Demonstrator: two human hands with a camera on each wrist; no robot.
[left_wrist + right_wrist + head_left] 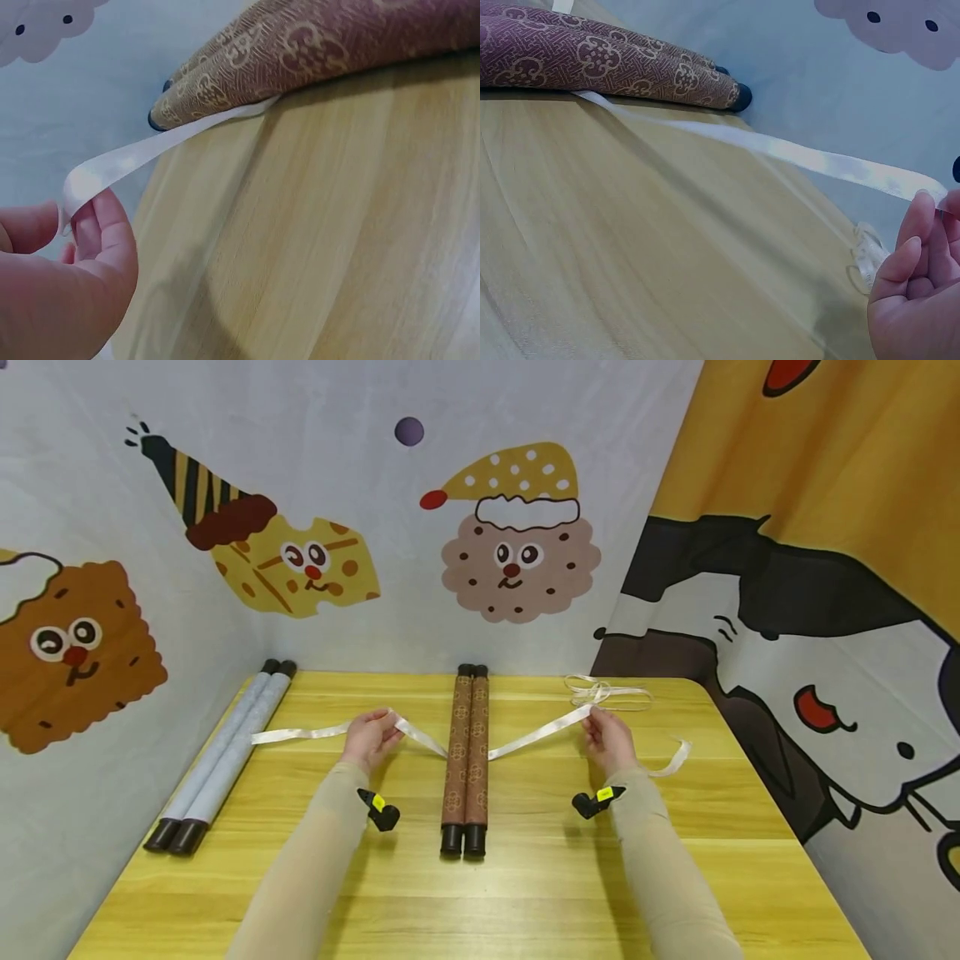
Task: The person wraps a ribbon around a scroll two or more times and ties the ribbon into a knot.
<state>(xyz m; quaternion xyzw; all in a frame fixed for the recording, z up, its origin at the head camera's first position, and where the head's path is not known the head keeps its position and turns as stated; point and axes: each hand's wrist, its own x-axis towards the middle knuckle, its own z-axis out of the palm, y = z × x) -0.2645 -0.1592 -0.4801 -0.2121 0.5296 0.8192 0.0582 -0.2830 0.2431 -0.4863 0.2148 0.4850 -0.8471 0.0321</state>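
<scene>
A brown patterned scroll [468, 752], rolled from both ends into two side-by-side rolls with black end knobs, lies upright in the middle of the table. One white ribbon [540, 733] runs beneath it and comes out on both sides. My left hand [369, 737] pinches the ribbon between thumb and fingers to the left of the scroll, its loose tail trailing toward the left. To the right, my right hand [609, 739] pinches the other side of the ribbon, raised above the table. Both wrist views show the ribbon sloping up from under the scroll to the fingertips.
A second scroll, pale blue-grey [225, 760] with black knobs, lies along the table's left edge. Behind my right hand is a loose bundle of thin white ribbon [607, 693]. Cartoon-printed cloth [330, 443] hangs at the table's back and sides.
</scene>
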